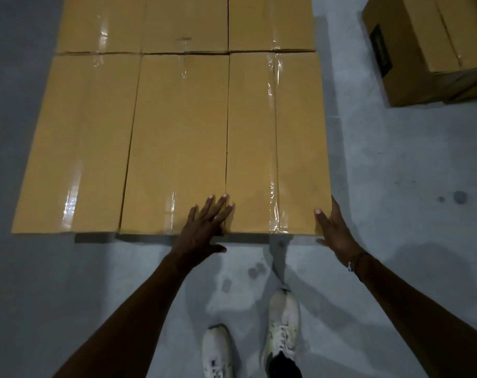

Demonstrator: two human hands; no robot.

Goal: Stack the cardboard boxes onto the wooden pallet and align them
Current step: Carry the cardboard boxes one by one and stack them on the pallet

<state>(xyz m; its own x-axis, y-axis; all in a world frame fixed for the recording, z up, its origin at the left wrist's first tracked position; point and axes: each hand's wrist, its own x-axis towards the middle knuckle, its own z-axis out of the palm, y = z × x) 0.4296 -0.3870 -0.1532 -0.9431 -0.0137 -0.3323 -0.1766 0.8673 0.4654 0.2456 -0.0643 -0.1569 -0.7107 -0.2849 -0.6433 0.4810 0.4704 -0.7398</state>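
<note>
Several long taped cardboard boxes lie side by side in two rows, their tops level. The near right box sits beside the near middle box and the near left box. My left hand lies flat, fingers spread, over the seam between the middle and right boxes at their near edge. My right hand presses against the right box's near right corner, thumb on top. The pallet is hidden under the boxes; only a dark strip shows below their front edge.
More boxes fill the far row. A separate stack of cardboard boxes stands on the grey floor at the upper right. My two white shoes stand on the stained floor just in front of the stack.
</note>
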